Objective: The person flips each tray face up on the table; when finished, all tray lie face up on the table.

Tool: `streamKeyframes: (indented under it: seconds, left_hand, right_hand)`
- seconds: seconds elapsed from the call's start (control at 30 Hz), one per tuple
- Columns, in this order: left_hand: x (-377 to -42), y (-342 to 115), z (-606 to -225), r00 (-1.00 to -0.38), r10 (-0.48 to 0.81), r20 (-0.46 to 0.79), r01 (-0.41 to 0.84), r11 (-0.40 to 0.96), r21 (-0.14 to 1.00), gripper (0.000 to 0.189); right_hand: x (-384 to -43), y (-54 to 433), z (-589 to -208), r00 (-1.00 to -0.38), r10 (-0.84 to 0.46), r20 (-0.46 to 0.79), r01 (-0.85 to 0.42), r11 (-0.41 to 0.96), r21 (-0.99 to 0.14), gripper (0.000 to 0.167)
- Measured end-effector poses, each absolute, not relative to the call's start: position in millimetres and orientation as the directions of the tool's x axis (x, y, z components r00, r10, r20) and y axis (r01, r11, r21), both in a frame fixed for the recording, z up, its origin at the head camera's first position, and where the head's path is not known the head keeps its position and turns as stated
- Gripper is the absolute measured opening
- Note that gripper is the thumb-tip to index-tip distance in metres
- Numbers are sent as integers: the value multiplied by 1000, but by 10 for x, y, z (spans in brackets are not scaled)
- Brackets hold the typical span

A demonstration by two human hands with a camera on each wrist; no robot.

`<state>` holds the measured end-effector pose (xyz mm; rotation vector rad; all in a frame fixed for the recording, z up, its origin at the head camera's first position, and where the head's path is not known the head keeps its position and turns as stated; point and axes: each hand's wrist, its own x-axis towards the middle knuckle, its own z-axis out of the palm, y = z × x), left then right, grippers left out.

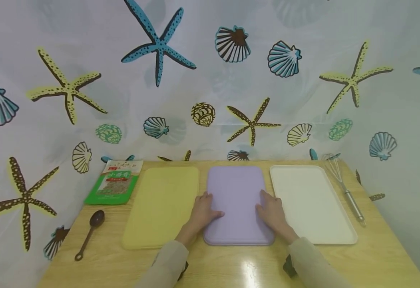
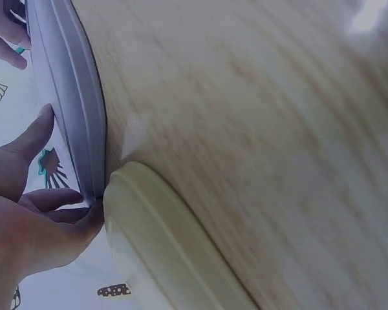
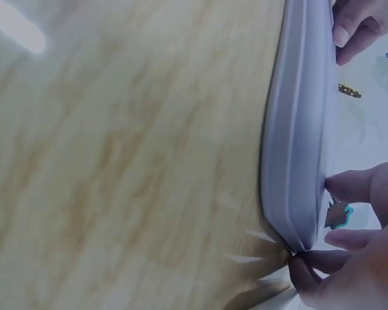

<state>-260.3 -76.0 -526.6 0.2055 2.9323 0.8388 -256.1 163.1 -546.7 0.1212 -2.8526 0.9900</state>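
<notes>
A lilac plastic tray (image 1: 236, 188) lies on the wooden table, with a thick, ridged edge showing in both wrist views. My left hand (image 1: 203, 212) grips its left side, thumb over the top and fingers at the edge. On the opposite side my right hand (image 1: 272, 211) holds it the same way, fingertips tucked at the edge low by the table. Close to the left fingers is the rim of a yellow tray (image 1: 163, 204). A white tray (image 1: 310, 200) lies just beyond the right hand.
At the far left rests a green and white packet (image 1: 112, 184), with a dark brown spoon (image 1: 92, 230) nearer me. A metal whisk (image 1: 345, 190) lies right of the white tray. A curtain (image 1: 202, 80) printed with starfish and shells surrounds the table (image 1: 231, 268).
</notes>
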Motion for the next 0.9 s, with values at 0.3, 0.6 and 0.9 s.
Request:
streamKeyframes:
  seconds: [0.3, 0.6, 0.9]
  left_hand:
    - [-2593, -819, -5232, -986, 159, -49, 109, 841, 531, 77]
    - [-2644, -880, -5254, -977, 195, -91, 106, 805, 584, 79]
    - [-2678, -947, -5198, -968, 203, -145, 57, 746, 664, 79]
  right_hand:
    - [-2514, 1677, -5282, -998, 27, 51, -22, 636, -772, 56]
    - [-2583, 1824, -5083, -997, 68, -19, 55, 573, -818, 48]
    - [-2752, 1944, -4832, -989, -43, -141, 91, 573, -815, 58]
